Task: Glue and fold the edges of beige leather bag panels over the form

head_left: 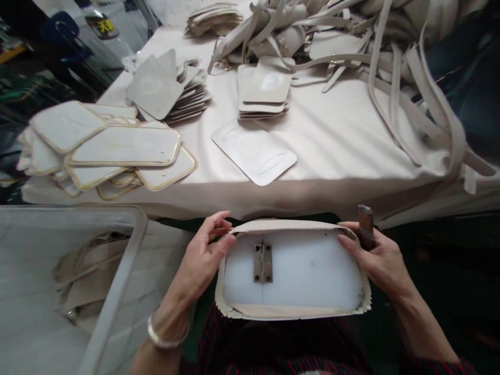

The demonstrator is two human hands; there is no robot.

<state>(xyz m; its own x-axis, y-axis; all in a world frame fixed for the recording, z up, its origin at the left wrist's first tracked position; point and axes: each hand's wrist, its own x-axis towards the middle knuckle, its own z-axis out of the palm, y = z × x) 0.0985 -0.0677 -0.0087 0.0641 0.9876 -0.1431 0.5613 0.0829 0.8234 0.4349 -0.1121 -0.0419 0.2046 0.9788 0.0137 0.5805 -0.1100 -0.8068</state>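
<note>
On my lap lies a white form board with a small metal hinge, wrapped by a cream leather piece whose edges fold up around it. My left hand pinches the leather's upper left edge over the board. At the upper right corner my right hand presses the leather with its fingers and also grips a brown-handled tool that sticks upward.
A cloth-covered table ahead carries a flat cream panel, stacks of rounded panels and a heap of straps. A white bin with strap pieces stands at my left.
</note>
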